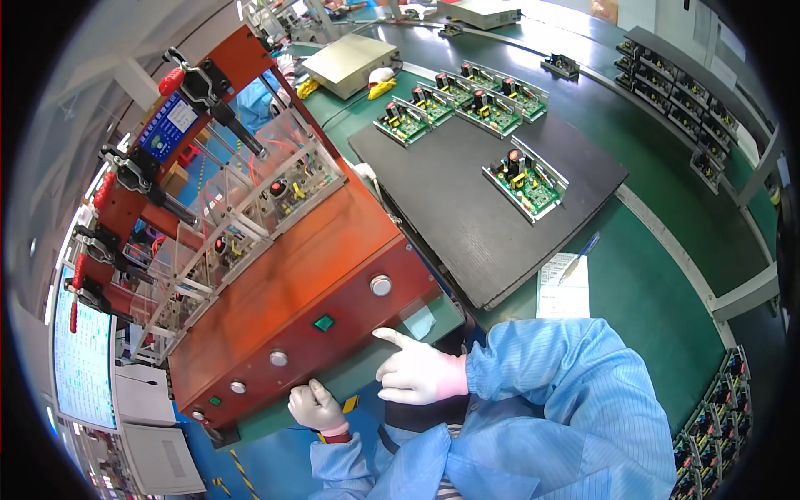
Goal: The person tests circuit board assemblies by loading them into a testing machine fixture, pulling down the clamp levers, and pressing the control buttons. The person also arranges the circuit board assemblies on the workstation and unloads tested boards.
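My left hand [317, 410], in a white glove, is curled into a loose fist in front of the red test fixture's front panel [333, 308]. Nothing shows in its fingers. My right hand [421, 371], also gloved, holds nothing; its index finger stretches toward the panel and the other fingers are partly bent. Round silver buttons [381, 285] and a green rectangular switch [323, 322] sit on that panel. On top of the fixture, circuit boards [279, 188] lie under clear covers beside toggle clamps [200, 83] with red handles.
A black mat [467, 217] to the right bears one green circuit board [527, 183], with several more boards [492, 108] at its far edge. Beside it lie a paper form [563, 292] and a pen [581, 257]. Racks of boards [675, 92] stand at the right; a monitor [83, 358] glows left.
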Action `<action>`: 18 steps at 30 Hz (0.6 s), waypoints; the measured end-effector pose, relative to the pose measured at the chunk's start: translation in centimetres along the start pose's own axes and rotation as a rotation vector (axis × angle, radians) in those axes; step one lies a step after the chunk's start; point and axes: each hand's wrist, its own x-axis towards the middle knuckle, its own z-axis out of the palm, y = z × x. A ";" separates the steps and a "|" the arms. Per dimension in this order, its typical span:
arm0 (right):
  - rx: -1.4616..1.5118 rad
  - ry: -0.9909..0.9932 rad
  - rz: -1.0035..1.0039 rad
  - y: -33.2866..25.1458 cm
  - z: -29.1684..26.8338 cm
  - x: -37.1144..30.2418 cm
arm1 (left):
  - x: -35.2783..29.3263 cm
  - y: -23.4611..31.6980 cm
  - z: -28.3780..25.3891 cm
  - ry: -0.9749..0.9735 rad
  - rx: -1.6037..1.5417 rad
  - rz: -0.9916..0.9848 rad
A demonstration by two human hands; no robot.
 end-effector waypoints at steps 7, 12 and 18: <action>0.019 -0.027 0.154 0.6 1.9 -1.6 | 0.2 1.0 -0.6 -0.022 -0.033 -0.034; 0.214 0.089 -0.006 -1.0 -0.3 0.4 | -0.4 6.4 -1.8 -0.223 -0.491 -0.043; 1.250 0.259 0.398 -2.5 -1.9 3.1 | 1.5 17.4 -4.9 -0.724 -0.938 -0.351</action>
